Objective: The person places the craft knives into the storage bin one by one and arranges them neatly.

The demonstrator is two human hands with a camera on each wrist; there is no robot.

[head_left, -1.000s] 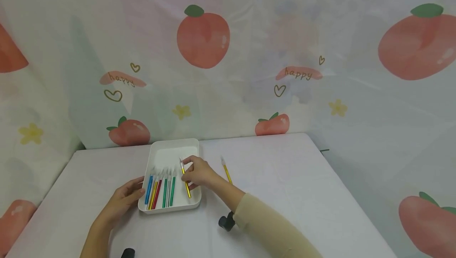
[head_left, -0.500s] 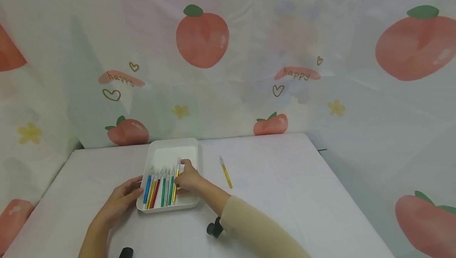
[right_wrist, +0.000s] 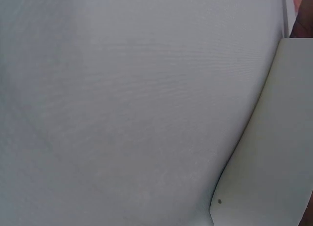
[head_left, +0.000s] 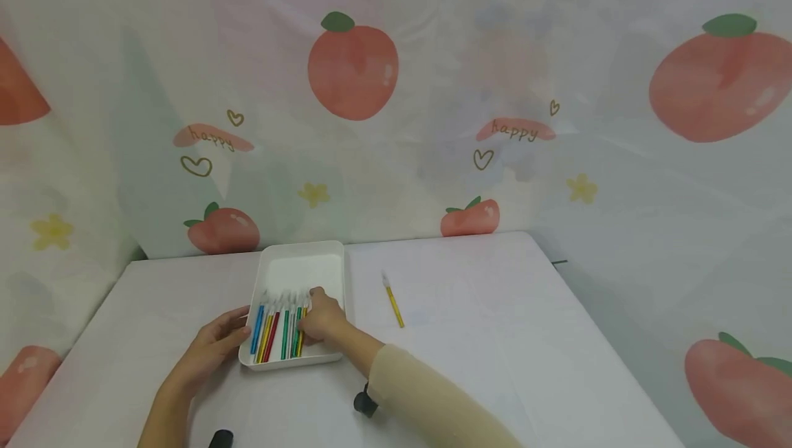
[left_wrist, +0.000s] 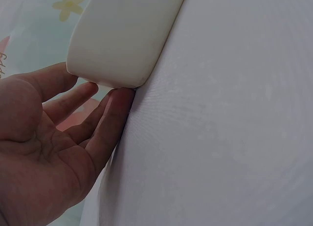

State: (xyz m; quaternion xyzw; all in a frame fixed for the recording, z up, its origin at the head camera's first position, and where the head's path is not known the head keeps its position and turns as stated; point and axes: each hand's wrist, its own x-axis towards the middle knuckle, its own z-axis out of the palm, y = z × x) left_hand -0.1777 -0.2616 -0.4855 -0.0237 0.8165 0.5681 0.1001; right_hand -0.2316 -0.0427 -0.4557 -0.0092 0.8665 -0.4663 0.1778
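A shallow white tray (head_left: 301,268) holds a row of slim pen-like sticks with clear tips, among them blue sticks (head_left: 256,330), a red stick (head_left: 272,337) and green sticks (head_left: 284,334). At the row's right end, my right hand (head_left: 323,317) pinches a yellow stick (head_left: 301,343), whose upper part the fingers partly cover. My left hand (head_left: 216,341) touches the tray's left side, its thumb at the rim. In the left wrist view its fingertips (left_wrist: 122,96) meet the tray's outer wall (left_wrist: 117,45). Only a sliver of the right hand shows in the right wrist view.
Another yellow stick (head_left: 394,305) lies on the white table (head_left: 470,338) right of the tray. Black wrist-worn pieces show near both forearms, one black piece (head_left: 365,404) beside the beige sleeve (head_left: 433,393). A peach-printed cloth (head_left: 396,159) hangs behind the table.
My right hand has moved left within the tray, carrying the yellow stick over beside the rightmost green one. My left hand has stayed at the tray's left side.
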